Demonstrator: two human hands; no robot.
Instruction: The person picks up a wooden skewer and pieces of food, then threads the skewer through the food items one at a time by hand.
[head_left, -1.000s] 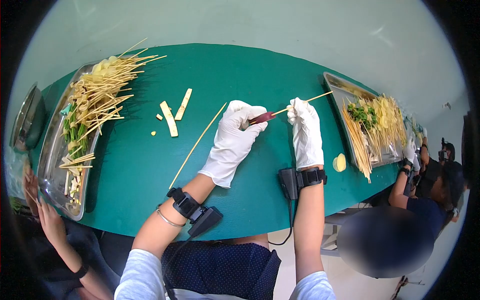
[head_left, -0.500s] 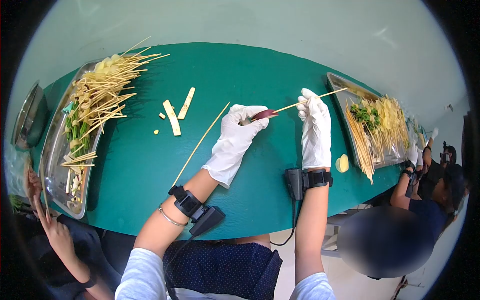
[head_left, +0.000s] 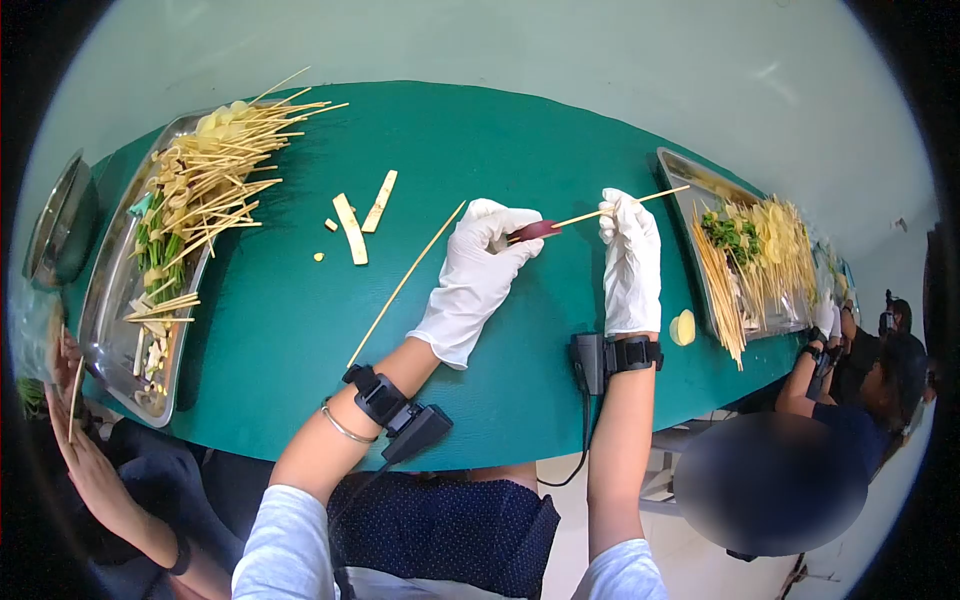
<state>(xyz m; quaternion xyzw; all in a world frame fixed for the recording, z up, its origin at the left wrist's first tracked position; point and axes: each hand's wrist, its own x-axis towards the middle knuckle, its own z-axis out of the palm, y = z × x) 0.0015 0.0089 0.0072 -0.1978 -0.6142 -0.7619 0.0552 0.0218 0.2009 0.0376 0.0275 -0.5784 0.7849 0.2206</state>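
Observation:
My left hand [head_left: 480, 270], in a white glove, pinches a dark red-purple food slice [head_left: 536, 231] between thumb and fingers. The near end of a bamboo skewer [head_left: 655, 195] meets the slice; how far it runs inside is hidden. My right hand [head_left: 632, 262], also gloved, grips this skewer along its middle, with the other end sticking out past the fingers to the right. Beside my left wrist a loose bamboo skewer [head_left: 405, 285] lies on the table. A pale round slice [head_left: 682, 327] rests just right of my right wrist.
A metal tray [head_left: 95, 320] of skewered food stands at left, another tray [head_left: 672, 170] at right. Pale strips [head_left: 350, 229] and small scraps lie on the green table [head_left: 450, 130]. A metal bowl [head_left: 62, 235] sits far left. Other people's hands [head_left: 95, 465] show at both sides.
The dark red slice has shifted slightly right toward my right hand, and the skewer's far end has come a little left. Both hands keep their grip. The view has moved slightly.

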